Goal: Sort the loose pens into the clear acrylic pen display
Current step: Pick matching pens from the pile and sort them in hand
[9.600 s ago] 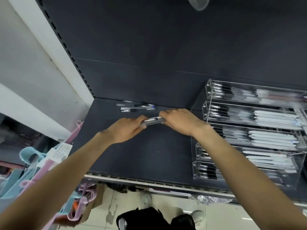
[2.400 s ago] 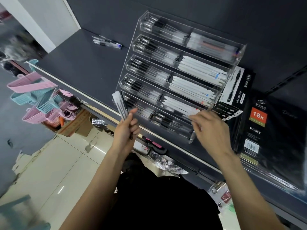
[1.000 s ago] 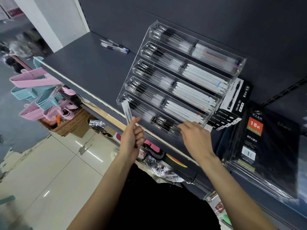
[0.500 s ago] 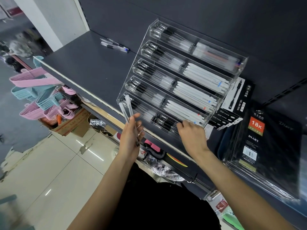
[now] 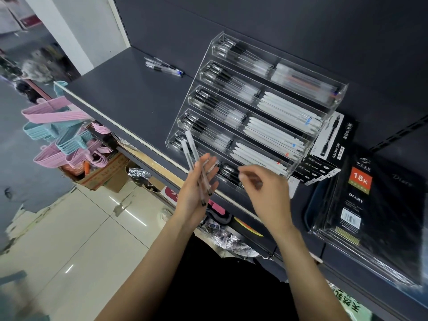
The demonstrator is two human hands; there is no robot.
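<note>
Clear acrylic is catching the light where the pen display (image 5: 333,105) is sitting on the dark shelf (image 5: 129,98), its five stepped trays leaning back toward the dark rear panel. Each tray is holding black-capped clear pens on one side and white pens (image 5: 278,135) on the other, apart from the top tray, where the second half looks to be holding frosted pens with coloured ink. The person's left hand (image 5: 194,193) is hovering in front of the lowest tray, fingers nearly straight, with two clear pens (image 5: 193,156) lying across the palm and fingers; their pale ends are pointing up over the front corner of the display and their dark tips are pointing down toward the wrist. The right hand (image 5: 266,191) is hanging just beside it, in front of the lowest tray, fingers loosely curled; it is blurred, and I cannot see anything in it. A few more loose pens (image 5: 163,66) are lying together at the back of the shelf, well apart from the hands and left of the display. Just beside the display on the right, boxes of gel pens (image 5: 333,137) are lying on the shelf, and next to those a black wrapped diary (image 5: 370,205). Pink and blue hangers (image 5: 58,133) are hanging below the shelf on the left.
</note>
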